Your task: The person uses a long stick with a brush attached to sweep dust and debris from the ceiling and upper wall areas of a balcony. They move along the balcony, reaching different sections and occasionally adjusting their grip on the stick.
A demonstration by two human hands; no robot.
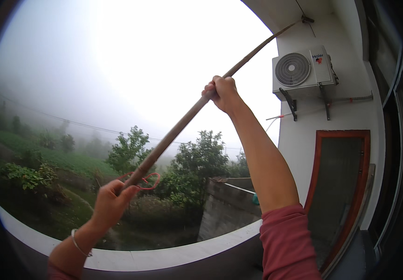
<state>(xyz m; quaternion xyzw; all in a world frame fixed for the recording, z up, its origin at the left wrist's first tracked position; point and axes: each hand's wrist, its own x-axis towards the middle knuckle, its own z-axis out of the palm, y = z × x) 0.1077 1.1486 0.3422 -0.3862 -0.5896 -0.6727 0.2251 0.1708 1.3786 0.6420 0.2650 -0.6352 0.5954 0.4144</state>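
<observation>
A long bamboo pole [177,135] slants from the lower left to the upper right, held in both hands. Near its lower end, my left hand [114,199] is closed around it, beside a loop of red cord [154,182] that hangs at the pole. My right hand [221,91] grips the pole farther up, with the arm stretched out. The pole's far tip reaches a small dark fitting [307,19] with a thin rod or wire, close to the ceiling; whether they touch, I cannot tell.
A white ledge [128,259] curves in front of me, with trees and misty ground beyond. An air conditioner's outdoor unit [303,70] sits on wall brackets at the right, above a red-framed door [341,134]. A grey block wall [222,210] stands outside.
</observation>
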